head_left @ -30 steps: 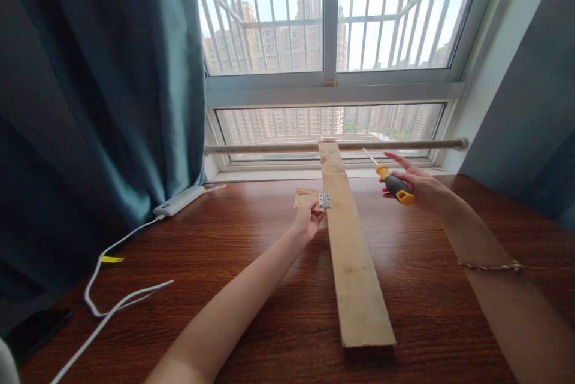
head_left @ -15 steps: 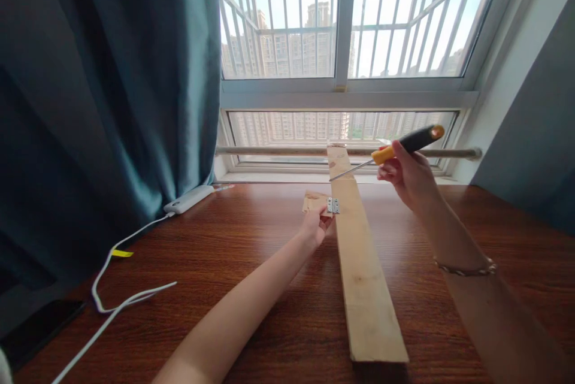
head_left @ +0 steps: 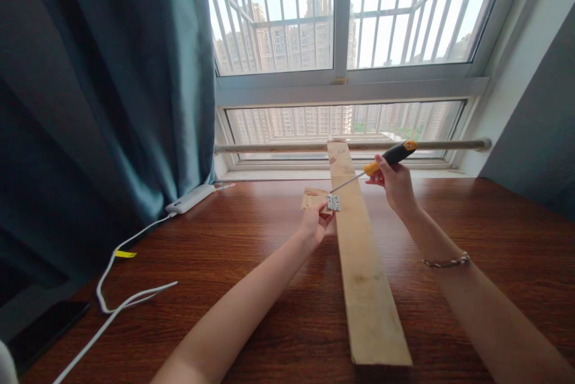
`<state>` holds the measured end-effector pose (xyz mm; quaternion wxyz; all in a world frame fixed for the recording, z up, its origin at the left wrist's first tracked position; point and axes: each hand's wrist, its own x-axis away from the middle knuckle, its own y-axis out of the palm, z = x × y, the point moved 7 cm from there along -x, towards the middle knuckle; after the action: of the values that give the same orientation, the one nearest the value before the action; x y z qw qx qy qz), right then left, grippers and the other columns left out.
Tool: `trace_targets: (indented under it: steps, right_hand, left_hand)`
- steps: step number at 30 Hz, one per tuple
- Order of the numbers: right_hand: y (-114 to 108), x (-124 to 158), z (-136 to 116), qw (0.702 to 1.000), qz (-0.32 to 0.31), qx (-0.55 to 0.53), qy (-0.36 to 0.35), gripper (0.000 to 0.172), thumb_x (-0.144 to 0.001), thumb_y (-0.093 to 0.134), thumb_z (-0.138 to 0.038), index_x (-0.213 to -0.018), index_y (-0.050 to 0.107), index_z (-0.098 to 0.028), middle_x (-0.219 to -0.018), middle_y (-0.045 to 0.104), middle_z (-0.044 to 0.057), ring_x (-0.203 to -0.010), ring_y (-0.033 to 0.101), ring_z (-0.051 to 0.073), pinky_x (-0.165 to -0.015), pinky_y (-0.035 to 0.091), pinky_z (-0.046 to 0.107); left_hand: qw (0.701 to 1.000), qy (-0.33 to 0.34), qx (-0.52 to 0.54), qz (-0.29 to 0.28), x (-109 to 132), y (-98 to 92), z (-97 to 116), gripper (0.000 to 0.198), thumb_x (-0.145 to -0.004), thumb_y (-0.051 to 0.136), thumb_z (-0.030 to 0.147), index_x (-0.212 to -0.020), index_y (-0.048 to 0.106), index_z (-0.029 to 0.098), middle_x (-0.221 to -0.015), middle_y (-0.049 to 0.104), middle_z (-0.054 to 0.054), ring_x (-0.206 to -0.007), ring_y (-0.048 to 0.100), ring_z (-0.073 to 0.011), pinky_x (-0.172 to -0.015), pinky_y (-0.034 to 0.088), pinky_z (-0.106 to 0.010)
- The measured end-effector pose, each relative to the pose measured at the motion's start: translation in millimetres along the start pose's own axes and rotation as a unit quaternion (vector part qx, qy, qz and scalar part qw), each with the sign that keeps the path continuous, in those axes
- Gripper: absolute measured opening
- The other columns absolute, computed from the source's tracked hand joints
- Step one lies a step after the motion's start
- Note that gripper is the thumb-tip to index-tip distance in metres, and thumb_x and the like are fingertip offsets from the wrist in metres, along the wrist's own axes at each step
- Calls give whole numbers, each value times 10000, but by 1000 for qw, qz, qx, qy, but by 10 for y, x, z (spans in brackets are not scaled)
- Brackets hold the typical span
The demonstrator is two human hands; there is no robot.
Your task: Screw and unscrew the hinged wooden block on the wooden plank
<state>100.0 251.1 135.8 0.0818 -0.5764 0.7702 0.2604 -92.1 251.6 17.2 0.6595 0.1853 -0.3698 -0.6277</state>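
A long wooden board (head_left: 366, 264) runs from near me toward the window. Beside its left edge is a small wooden piece (head_left: 311, 197), which my left hand (head_left: 317, 223) grips with closed fingers. A silver hinge (head_left: 333, 202) spans from that small piece onto the long board. My right hand (head_left: 395, 183) is closed around a yellow-and-black screwdriver (head_left: 390, 156), tilted with its shaft pointing down and left. The screwdriver's tip is at the top left of the hinge; whether it touches a screw is too small to tell.
A white power strip (head_left: 191, 198) lies by the dark blue curtain (head_left: 179, 84), its white cable (head_left: 110, 267) looping across the left of the brown table (head_left: 251, 252). A dark flat object (head_left: 47, 333) sits at the lower left. A rail (head_left: 278, 148) crosses before the window.
My right hand has brought the screwdriver down and left, from above the long board to the hinge. My left hand keeps its hold on the small wooden piece. The view has shifted slightly.
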Motion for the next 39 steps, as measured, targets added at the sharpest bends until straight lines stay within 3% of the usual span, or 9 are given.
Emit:
trace_targets:
  steps: [11,19,22,26,28,32,35,37,39]
  right_hand:
    - [38,7,59,999,-19,12,27,385,-589,754,-475,-570,577,-135,-443,500,-46,-414,500,74,-481,562,244]
    - [210,104,-179,981,-161,74,81,375,-488,819,-371,-732,659,-136,-697,675,42,-591,622,145,-569,563,281]
    - [164,109,-260,977,-122,173,30,362,-487,804,-400,-674,654,-129,-602,644,39,-513,585,148,-474,514,274]
    - [132,147,-400,938,-28,328,-111,338,-518,771,-442,-576,615,-148,-548,594,19,-504,537,135,-437,425,242]
    - [163,176,-383,952,-26,286,-109,336,-529,768,-424,-678,636,-153,-590,607,11,-497,524,118,-411,390,220]
    - [270,220,-301,991,-104,82,0,463,-535,784,-337,-922,610,-152,-724,663,19,-415,498,73,-334,343,185]
    - [292,235,-349,988,-147,10,49,447,-508,805,-249,-898,618,-137,-771,689,44,-555,622,128,-504,522,239]
    - [284,231,-377,984,-163,-11,71,459,-491,814,-216,-903,626,-141,-786,701,54,-671,673,183,-637,569,301]
    - [252,209,-381,986,-150,5,70,441,-466,828,-220,-855,638,-135,-772,706,63,-675,684,210,-644,581,320]
  left_hand:
    - [1000,2,-3,2,28,21,21,129,-744,525,24,-700,628,89,-668,655,-58,-562,589,-98,-546,494,-197]
    - [1000,17,-3,1,10,17,25,123,-725,543,14,-729,632,99,-708,670,-62,-585,604,-109,-564,512,-210]
    - [1000,21,-4,1,5,12,27,129,-725,541,14,-741,633,103,-730,676,-67,-610,615,-117,-576,515,-212]
    - [1000,18,-6,-3,4,12,25,126,-732,536,19,-747,638,92,-723,672,-68,-603,615,-115,-571,510,-207]
    - [1000,20,-3,-2,4,9,29,130,-729,535,15,-747,637,93,-722,672,-66,-601,614,-115,-574,510,-210]
    - [1000,22,-7,1,10,8,32,132,-722,542,11,-735,636,104,-722,673,-62,-613,617,-119,-599,516,-217]
    - [1000,20,-10,4,18,8,33,124,-722,547,18,-729,637,103,-726,674,-68,-622,621,-123,-619,520,-225]
    - [1000,19,-15,7,21,5,34,114,-727,549,30,-725,641,97,-716,672,-71,-613,617,-121,-615,517,-223]
    - [1000,18,-20,10,18,-5,34,110,-728,550,35,-719,642,94,-701,669,-69,-591,610,-116,-608,515,-222]
